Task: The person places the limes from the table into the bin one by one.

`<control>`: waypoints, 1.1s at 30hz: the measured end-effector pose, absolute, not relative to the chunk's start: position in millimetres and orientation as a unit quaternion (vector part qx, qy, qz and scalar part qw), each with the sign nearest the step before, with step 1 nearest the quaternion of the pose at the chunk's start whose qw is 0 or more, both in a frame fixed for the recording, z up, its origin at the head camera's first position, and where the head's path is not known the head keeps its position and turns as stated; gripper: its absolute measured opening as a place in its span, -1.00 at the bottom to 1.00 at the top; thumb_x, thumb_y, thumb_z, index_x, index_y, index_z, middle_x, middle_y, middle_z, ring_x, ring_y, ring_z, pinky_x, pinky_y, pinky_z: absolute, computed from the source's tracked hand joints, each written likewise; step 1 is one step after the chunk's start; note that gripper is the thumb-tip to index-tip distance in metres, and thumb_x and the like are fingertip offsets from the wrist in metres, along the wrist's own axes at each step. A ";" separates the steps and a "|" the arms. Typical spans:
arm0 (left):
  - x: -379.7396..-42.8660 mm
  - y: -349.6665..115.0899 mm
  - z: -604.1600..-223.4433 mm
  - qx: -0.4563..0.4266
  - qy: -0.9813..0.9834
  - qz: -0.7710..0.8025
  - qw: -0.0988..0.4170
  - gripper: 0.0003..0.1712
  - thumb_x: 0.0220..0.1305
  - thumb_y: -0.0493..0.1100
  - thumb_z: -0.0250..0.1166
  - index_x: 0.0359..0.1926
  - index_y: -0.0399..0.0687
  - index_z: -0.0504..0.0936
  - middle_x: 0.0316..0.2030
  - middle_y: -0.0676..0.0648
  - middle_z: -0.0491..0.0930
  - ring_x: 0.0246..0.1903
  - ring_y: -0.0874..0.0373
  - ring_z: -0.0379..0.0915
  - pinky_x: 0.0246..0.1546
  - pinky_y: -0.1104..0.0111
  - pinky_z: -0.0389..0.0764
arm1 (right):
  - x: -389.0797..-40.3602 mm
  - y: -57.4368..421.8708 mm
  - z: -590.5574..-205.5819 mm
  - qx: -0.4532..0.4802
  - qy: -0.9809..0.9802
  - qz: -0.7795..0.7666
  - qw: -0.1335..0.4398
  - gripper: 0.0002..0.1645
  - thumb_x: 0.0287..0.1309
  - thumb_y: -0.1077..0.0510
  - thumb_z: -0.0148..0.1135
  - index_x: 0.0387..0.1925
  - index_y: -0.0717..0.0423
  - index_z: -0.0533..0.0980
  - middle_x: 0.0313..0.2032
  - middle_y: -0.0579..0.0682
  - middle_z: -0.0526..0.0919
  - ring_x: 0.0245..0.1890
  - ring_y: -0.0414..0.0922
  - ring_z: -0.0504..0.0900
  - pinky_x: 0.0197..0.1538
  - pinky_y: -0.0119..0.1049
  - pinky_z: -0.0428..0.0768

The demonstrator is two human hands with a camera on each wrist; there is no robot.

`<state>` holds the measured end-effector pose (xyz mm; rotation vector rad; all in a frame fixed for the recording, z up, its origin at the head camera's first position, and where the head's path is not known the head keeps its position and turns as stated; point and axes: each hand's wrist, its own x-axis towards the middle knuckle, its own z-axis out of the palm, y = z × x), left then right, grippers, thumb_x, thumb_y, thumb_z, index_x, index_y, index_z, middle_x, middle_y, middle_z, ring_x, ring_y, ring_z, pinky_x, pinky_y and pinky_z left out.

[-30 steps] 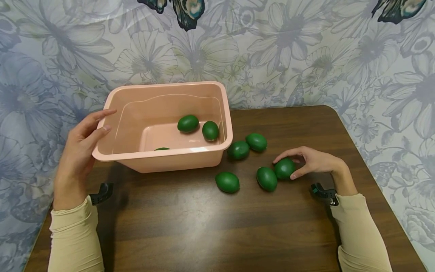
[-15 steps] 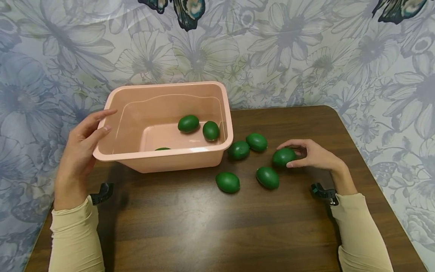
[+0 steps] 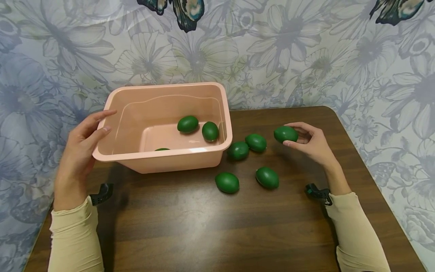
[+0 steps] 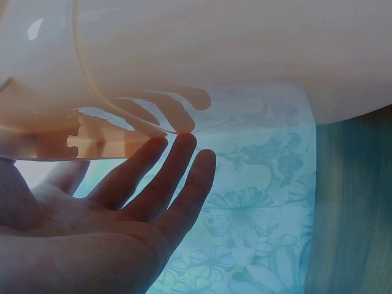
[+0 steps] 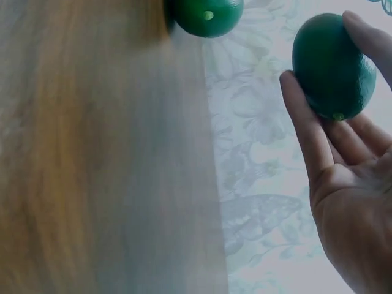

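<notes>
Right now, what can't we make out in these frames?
Head: most of the front fruit in the tub, hidden by the tub's near wall; whether more lies behind that wall can't be told.
Left wrist: the tub's contents, hidden by its wall.
Right wrist: part of the unheld fruit, cut off by the top edge; part of the right grip, cut off by the right edge.
Head: the left butterfly's top, cut off by the top edge.

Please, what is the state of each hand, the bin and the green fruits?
Left hand: holding the bin
Right hand: pinching the held fruit
Held fruit: lifted off the table
Bin: open-topped, not full
Inside fruits: three visible, one mostly hidden
Table fruits: four, resting
</notes>
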<state>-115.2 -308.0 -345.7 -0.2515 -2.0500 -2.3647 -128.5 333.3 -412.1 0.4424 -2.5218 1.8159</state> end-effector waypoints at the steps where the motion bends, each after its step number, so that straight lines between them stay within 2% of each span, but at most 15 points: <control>1: -115.2 -307.9 -345.7 -0.080 -0.652 -0.754 0.001 -0.46 0.56 -0.38 0.16 0.49 -0.28 0.41 0.22 -0.16 0.57 -0.24 0.09 0.81 -0.46 0.25 0.80 | -128.0 331.4 -409.1 0.137 -0.803 0.579 0.006 -0.35 0.15 0.42 0.51 0.29 0.24 0.57 0.10 -0.07 0.74 -0.02 -0.22 0.78 -0.01 -0.40 0.76; 5: -115.2 -307.7 -345.4 -0.080 -0.650 -0.756 -0.001 -0.46 0.56 -0.38 0.15 0.49 -0.28 0.41 0.22 -0.16 0.57 -0.24 0.06 0.81 -0.47 0.25 0.80 | -122.8 322.3 -391.9 0.125 -0.805 0.579 0.025 -0.36 0.16 0.41 0.51 0.29 0.28 0.56 0.08 -0.12 0.74 -0.02 -0.24 0.77 -0.03 -0.41 0.77; 10: -115.0 -307.5 -344.8 -0.076 -0.650 -0.756 -0.002 -0.46 0.56 -0.37 0.16 0.49 -0.27 0.41 0.19 -0.15 0.58 -0.25 0.06 0.81 -0.47 0.24 0.80 | -118.6 311.5 -373.5 0.111 -0.802 0.585 0.046 -0.34 0.16 0.40 0.52 0.31 0.30 0.54 0.08 -0.07 0.72 -0.01 -0.23 0.75 -0.02 -0.42 0.76; 17: -114.7 -307.8 -345.2 -0.079 -0.651 -0.755 -0.003 -0.45 0.56 -0.37 0.15 0.50 -0.27 0.40 0.18 -0.15 0.59 -0.24 0.07 0.81 -0.46 0.24 0.80 | -128.0 305.1 -373.3 0.113 -0.796 0.592 0.066 -0.30 0.12 0.40 0.55 0.31 0.22 0.55 0.17 0.06 0.65 0.06 -0.13 0.72 0.03 -0.42 0.74; 22: -115.1 -307.7 -344.9 -0.083 -0.653 -0.753 0.001 -0.46 0.57 -0.38 0.14 0.50 -0.28 0.40 0.19 -0.15 0.59 -0.22 0.06 0.81 -0.46 0.24 0.80 | -130.3 299.6 -369.1 0.120 -0.787 0.601 0.071 -0.28 0.11 0.38 0.56 0.32 0.19 0.55 0.16 0.10 0.66 0.05 -0.08 0.73 0.02 -0.41 0.75; 33: -115.7 -307.6 -346.0 -0.089 -0.649 -0.756 -0.001 -0.46 0.57 -0.38 0.13 0.50 -0.29 0.39 0.16 -0.15 0.61 -0.23 0.07 0.81 -0.45 0.25 0.80 | -133.2 280.8 -343.1 0.114 -0.779 0.609 0.095 -0.34 0.12 0.37 0.56 0.27 0.26 0.56 0.11 0.02 0.73 0.01 -0.13 0.76 0.03 -0.41 0.75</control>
